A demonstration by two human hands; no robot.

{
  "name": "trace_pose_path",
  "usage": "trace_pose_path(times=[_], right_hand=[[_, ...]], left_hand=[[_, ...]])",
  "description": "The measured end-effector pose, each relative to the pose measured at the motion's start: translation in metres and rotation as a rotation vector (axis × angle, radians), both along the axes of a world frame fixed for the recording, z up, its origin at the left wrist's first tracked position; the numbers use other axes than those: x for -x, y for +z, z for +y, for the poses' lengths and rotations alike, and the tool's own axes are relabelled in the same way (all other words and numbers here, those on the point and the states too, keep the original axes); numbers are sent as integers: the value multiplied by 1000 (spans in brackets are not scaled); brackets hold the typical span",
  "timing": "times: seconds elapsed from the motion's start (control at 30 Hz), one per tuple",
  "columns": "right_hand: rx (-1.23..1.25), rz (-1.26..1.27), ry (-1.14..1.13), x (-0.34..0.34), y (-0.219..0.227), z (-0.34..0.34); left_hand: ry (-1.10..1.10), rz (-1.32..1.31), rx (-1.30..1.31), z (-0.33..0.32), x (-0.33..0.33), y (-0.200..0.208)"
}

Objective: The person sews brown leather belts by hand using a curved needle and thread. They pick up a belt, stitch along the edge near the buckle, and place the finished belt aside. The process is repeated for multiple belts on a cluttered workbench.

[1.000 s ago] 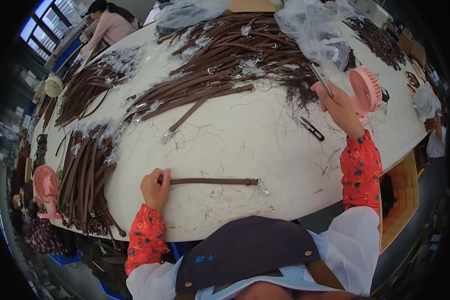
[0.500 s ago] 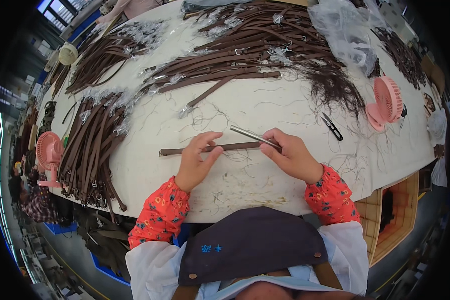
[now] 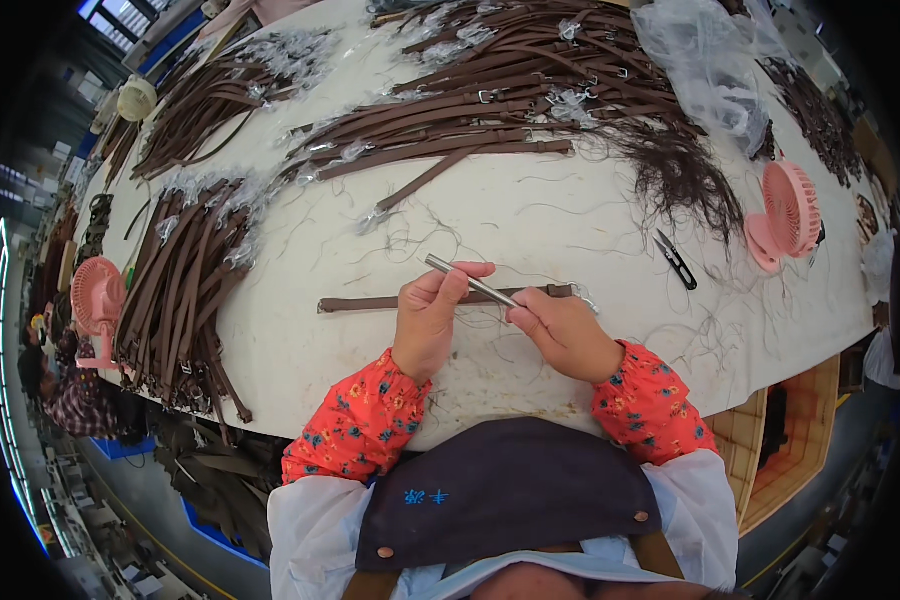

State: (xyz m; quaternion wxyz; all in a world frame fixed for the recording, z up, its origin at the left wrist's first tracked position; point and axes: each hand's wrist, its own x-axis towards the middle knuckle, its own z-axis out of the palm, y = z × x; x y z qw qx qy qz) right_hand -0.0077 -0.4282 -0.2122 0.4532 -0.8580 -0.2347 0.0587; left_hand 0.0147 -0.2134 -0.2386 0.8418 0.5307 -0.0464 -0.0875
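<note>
A slim silver metal rod [image 3: 489, 290] slants between my two hands over the table. My left hand [image 3: 426, 322] pinches its upper left part between thumb and fingers. Its lower right end is in the closed fingers of my right hand [image 3: 574, 337]. Under and behind the hands a brown leather strap [image 3: 362, 304] lies flat, partly hidden by them. At its right end is some clear wrapping. Loose threads lie around the strap. Black-handled thread snips [image 3: 678, 264] rest on the table to the right of my right hand.
Piles of brown straps lie at left [image 3: 182, 290], far left [image 3: 195, 125] and far middle [image 3: 440, 125]. A dark thread tangle [image 3: 685, 185] and clear plastic bag [image 3: 705, 75] are far right. Pink fans stand right [image 3: 791, 209] and left [image 3: 97, 297]. A wooden crate [image 3: 795, 455] sits below the right edge.
My left hand has moved right and taken hold of the rod, which only my right hand held before. The rod and right hand have come slightly left and nearer me.
</note>
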Motion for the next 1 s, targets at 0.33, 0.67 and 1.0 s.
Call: trace_pose_path(times=[0.33, 0.67, 1.0], right_hand=[[-164, 56, -51, -3, 7, 2], [-140, -286, -6, 8, -4, 11], [-538, 133, -73, -7, -2, -13]], left_hand=[[-170, 56, 41, -12, 8, 1], [-161, 134, 331, 3, -10, 21], [-185, -139, -455, 2, -13, 14]])
